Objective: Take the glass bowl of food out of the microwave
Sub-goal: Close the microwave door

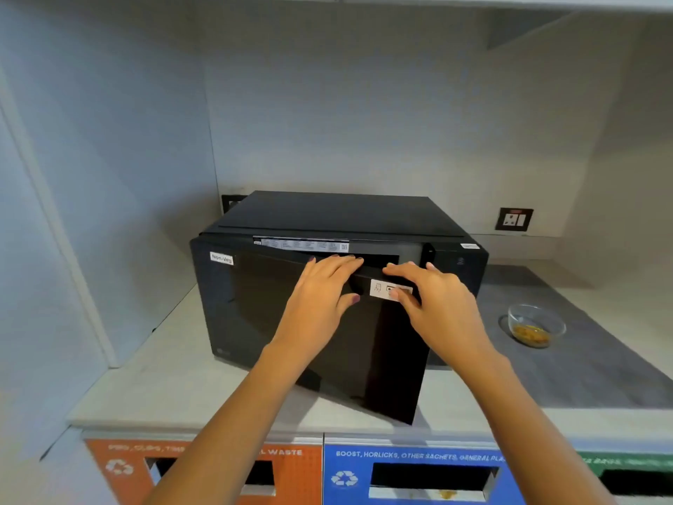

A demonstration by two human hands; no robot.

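Both hands rest on the top edge of the microwave (338,286) door (309,329), at the middle of the frame. The left hand (320,297) lies flat with its fingers over the edge and its thumb on the door face; the right hand (433,300) hooks its fingers over the same edge, thumb pressed on a white sticker (382,287). Neither is clenched; both lightly grip the door, which stands partly ajar, its free side swung out toward the lower centre.

The bowl (535,324), with some yellowish food at its bottom, sits on a dark mat (582,359) on the desk (164,377) at the right of the frame, well apart from the hands, so the bowl appears to be out already and the door is the step in hand.

To do it well, push evenly with both palms near the free edge and guide the door to its latch without slamming, fingers withdrawn from the gap before it meets the frame.

The oven cavity is hidden behind the door, so whether anything remains inside cannot be told. The sticker's print and the label strip above the door are too small to read, and the bins below are cut off.
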